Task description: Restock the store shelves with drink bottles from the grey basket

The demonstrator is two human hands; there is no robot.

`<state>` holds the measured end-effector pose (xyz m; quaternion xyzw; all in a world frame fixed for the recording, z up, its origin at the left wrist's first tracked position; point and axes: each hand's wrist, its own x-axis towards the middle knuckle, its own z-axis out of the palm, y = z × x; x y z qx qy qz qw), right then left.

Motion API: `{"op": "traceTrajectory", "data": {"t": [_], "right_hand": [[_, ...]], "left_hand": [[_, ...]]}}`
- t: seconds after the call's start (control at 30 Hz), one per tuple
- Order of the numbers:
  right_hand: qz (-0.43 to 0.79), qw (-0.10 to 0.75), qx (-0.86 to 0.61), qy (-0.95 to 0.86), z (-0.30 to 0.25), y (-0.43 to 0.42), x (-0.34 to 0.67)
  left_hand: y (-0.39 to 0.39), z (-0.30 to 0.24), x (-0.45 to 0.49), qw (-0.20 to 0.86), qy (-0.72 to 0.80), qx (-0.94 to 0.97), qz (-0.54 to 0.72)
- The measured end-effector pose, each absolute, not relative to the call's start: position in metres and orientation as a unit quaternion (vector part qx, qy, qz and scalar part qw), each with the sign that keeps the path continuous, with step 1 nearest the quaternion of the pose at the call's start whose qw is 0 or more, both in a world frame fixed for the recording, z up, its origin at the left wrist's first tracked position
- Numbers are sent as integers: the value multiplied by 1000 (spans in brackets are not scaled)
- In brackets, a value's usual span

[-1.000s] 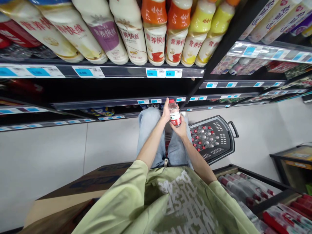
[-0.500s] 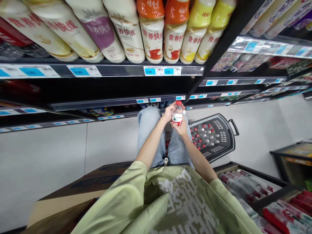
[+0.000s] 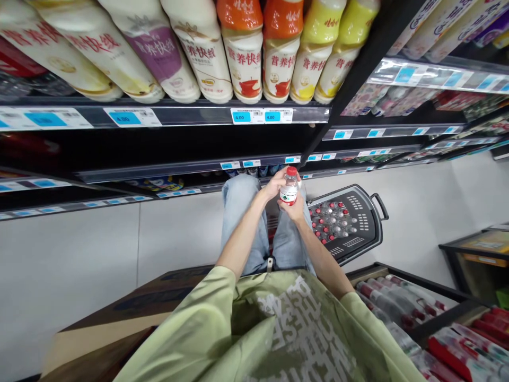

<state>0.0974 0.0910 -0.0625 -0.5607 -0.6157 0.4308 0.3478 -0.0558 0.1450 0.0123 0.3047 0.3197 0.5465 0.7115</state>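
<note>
A small clear water bottle point(image 3: 290, 187) with a red cap and a red-and-white label is held upright between my hands, above my knees. My left hand point(image 3: 275, 184) is closed on its left side, near the upper part. Around the lower right side wraps my right hand point(image 3: 295, 208), its thumb close to the label. Just right of my knees, a dark plastic shopping basket point(image 3: 363, 220) rests on the floor, holding many bottles point(image 3: 332, 220) with red and white caps.
Ahead stands a dark shelf point(image 3: 191, 114) with large milk-drink bottles point(image 3: 243, 58) and price tags. A low shelf edge point(image 3: 191, 168) runs close before my knees. Behind me on the left is a cardboard box point(image 3: 131, 305). Crates of bottles point(image 3: 397, 302) stand behind on the right.
The bottle tips slightly and its label sits a little lower in my hands. Both hands stay on it. The view shifts slightly, and the basket stays put.
</note>
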Motion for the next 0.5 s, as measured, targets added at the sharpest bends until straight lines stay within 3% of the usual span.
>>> {"op": "traceTrajectory", "data": {"t": [0.5], "right_hand": [[436, 348, -561, -612, -64, 92, 97]], "left_hand": [[143, 15, -57, 710, 328, 317, 536]]}}
